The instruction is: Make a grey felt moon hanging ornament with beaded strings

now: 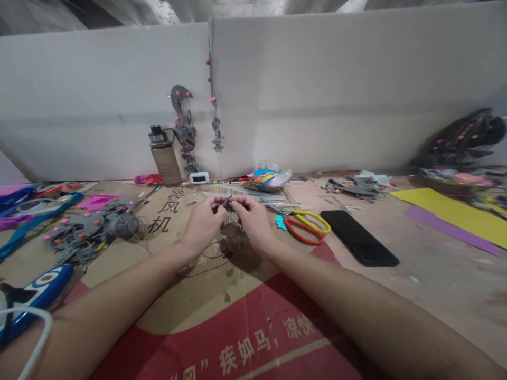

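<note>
1. Grey partition boards wall off the back of a workbench covered with flattened cardboard, brown at the far end and red with white printed characters nearer the person.
2. Both forearms reach forward and the hands meet over the middle of the cardboard.
3. The left hand has its fingers curled, its thumb and forefinger pinched on a small grey piece.
4. The right hand pinches the same small grey piece from the other side, so the piece sits between the two sets of fingertips, just above the cardboard; what it is exactly is too small to tell.
5. Just right of the right hand lie scissors with one yellow and one red handle loop, blades pointing left.
6. A black phone lies face up beside the scissors, further right.
7. A heap of grey felt shapes with pink dots sits well to the left of the hands.
8. At the back, against the partition, stand a smoky water bottle and a small white clock, with a hanging grey ornament between them.
9. Yellow and purple foam sheets lie at the right, and a blue glue gun lies at the near left edge.
</note>
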The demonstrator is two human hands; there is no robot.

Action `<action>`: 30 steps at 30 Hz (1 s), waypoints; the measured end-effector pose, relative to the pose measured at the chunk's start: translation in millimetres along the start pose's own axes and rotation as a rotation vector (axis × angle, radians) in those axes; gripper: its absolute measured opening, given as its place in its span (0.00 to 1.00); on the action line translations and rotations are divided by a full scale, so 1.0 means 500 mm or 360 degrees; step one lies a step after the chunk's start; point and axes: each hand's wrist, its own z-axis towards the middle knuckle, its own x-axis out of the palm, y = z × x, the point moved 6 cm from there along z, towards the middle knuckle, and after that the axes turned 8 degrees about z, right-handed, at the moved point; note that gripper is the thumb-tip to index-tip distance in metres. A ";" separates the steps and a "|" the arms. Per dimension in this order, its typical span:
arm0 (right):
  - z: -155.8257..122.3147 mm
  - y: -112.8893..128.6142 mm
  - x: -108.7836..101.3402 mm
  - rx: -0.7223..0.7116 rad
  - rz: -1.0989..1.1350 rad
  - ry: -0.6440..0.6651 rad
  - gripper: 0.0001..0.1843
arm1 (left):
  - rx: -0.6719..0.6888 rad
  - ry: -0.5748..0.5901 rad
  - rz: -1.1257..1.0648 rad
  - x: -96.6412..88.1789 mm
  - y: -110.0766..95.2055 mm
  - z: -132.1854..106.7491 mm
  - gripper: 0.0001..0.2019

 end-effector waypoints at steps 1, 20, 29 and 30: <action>0.000 0.000 0.000 0.0002 0.0006 0.0001 0.12 | 0.0006 -0.0006 -0.0025 -0.001 -0.001 0.001 0.12; -0.007 0.021 0.008 -0.0071 0.0120 0.0021 0.11 | -0.0107 0.0051 -0.0217 -0.018 -0.001 0.020 0.08; -0.009 0.028 0.003 -0.0087 0.0085 -0.0007 0.10 | -0.0198 0.0232 -0.0518 0.010 0.016 0.016 0.13; -0.008 0.027 0.004 -0.0085 0.0071 0.0008 0.10 | -0.0206 0.0207 -0.0536 0.009 0.018 0.016 0.13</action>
